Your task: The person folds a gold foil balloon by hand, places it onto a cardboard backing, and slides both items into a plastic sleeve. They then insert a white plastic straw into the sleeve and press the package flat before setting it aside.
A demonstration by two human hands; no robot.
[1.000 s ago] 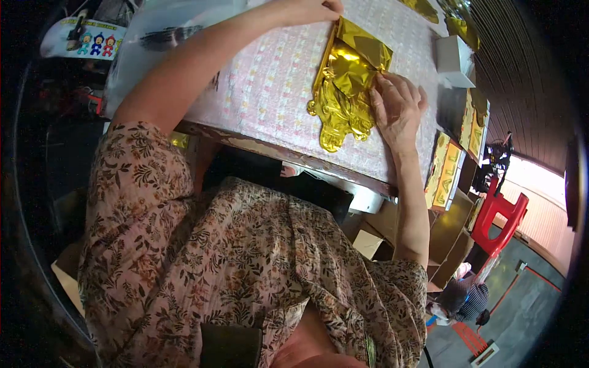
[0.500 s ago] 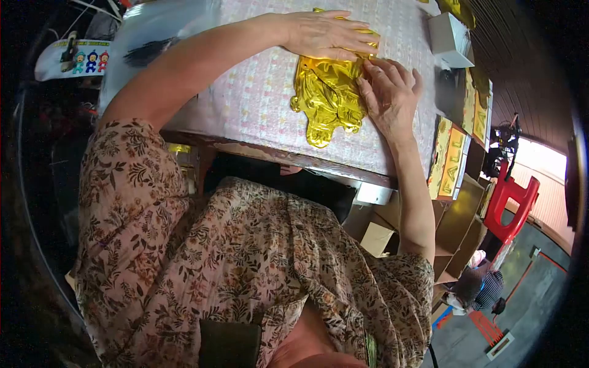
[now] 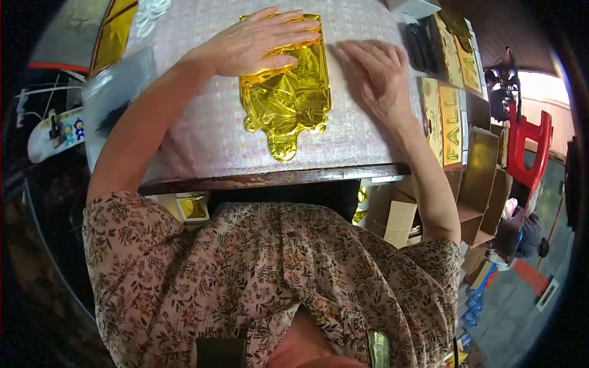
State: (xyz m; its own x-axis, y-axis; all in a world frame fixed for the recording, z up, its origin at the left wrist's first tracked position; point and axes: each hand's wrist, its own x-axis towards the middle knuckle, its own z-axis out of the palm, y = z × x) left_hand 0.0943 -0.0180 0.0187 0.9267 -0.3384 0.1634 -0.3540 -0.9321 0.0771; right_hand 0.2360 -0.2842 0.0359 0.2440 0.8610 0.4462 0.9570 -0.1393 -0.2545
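A shiny gold foil piece (image 3: 285, 101) lies on the patterned tablecloth, its rounded tab toward the table's front edge. My left hand (image 3: 264, 43) rests flat across the upper part of the foil with its fingers spread, pointing right. To the right of the foil is my right hand (image 3: 383, 73), apart from it, fingers bent loosely with gaps between them and nothing held.
Boxes marked "FALL" (image 3: 452, 132) stand at the table's right side. Clear plastic (image 3: 126, 86) lies at the left. Open cardboard boxes (image 3: 478, 178) and a red stool (image 3: 529, 147) are farther right. Another person (image 3: 529, 236) is at the far right.
My right hand has come off the foil and moved right. The foil looks flatter and straighter. My left hand remains over its upper part. The whole view has shifted.
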